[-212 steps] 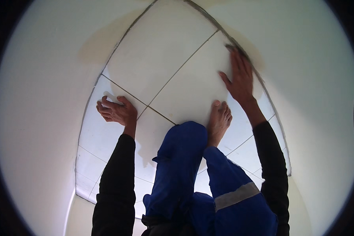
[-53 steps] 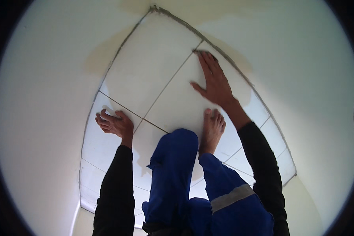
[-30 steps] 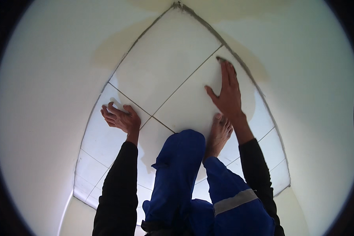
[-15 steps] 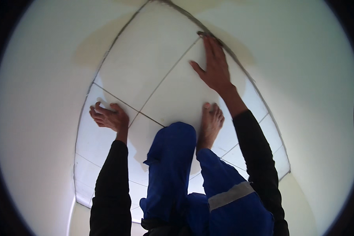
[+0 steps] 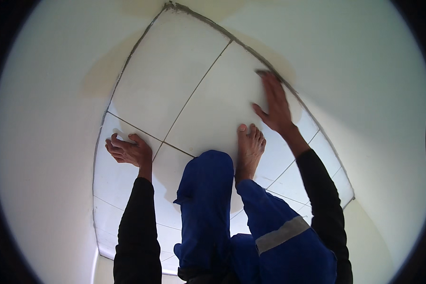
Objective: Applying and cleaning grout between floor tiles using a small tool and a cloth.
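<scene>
The landmark is the grout crossing [image 5: 163, 141], where four pale floor tiles [image 5: 199, 102] meet in thin grey-brown lines. To its right and farther out, the right hand [image 5: 275, 105] reaches palm-down over a tile, its forearm slanting in from the lower right in a black right sleeve [image 5: 319, 184], wrist nearly straight. Its fingers are stretched out and lie close together, the thumb splayed toward the crossing's side. A small dark piece [image 5: 260, 72] shows at the fingertips, far out and right of the crossing, close to the dark grey wall joint [image 5: 255, 53] — blur and the hand hide its shape, and I cannot tell whether it is pinched or merely pressed under.

Just left of the crossing and slightly nearer the body, the left hand [image 5: 131, 150] rests on a tile with the wrist bent outward, fingers apart and half curled, thumb lifted away from them, nothing visible in their grasp. Its forearm comes almost straight up in a black left sleeve [image 5: 138, 222].

Right of the crossing, a bare foot [image 5: 251, 147] stands on the tile; between the two, nearer the body, is a bent knee in blue trousers [image 5: 210, 189].
</scene>
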A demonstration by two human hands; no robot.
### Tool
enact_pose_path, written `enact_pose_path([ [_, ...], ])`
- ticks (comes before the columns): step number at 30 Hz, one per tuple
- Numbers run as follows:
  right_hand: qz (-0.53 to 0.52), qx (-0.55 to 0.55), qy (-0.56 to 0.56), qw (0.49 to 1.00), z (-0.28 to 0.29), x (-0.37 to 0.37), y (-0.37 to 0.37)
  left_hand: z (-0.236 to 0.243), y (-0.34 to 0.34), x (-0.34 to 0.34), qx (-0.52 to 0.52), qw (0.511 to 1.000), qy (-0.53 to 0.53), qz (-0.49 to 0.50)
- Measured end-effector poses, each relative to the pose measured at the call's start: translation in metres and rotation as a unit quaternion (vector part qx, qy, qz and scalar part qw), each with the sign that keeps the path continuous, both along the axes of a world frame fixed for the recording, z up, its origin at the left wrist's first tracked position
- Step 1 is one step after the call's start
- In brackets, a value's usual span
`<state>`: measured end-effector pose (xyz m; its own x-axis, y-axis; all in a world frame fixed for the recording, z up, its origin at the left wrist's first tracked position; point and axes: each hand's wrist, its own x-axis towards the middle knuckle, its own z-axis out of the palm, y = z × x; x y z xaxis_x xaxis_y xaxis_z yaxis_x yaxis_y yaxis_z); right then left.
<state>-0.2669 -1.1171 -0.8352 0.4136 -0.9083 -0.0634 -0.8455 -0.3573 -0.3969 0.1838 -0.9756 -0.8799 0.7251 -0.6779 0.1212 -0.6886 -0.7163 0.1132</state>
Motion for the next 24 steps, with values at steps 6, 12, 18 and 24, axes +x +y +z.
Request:
enact_pose_path([
  [6,-0.034,-0.045,-0.065,0.996,-0.012,0.089,-0.057,-0.003,0.003,0.001,0.002,1.000,0.007,0.001],
  [12,-0.064,0.005,0.023,0.998,0.003,-0.030,0.027,0.004,-0.003,-0.002,-0.008,1.000,0.006,0.004],
  [18,-0.044,0.005,0.027,0.999,-0.009,-0.007,0.020,0.001,-0.002,-0.002,-0.002,1.000,-0.002,-0.010],
  [24,-0.008,-0.053,-0.050,0.997,-0.010,0.102,-0.068,0.001,-0.002,-0.001,0.000,1.000,-0.012,-0.014],
])
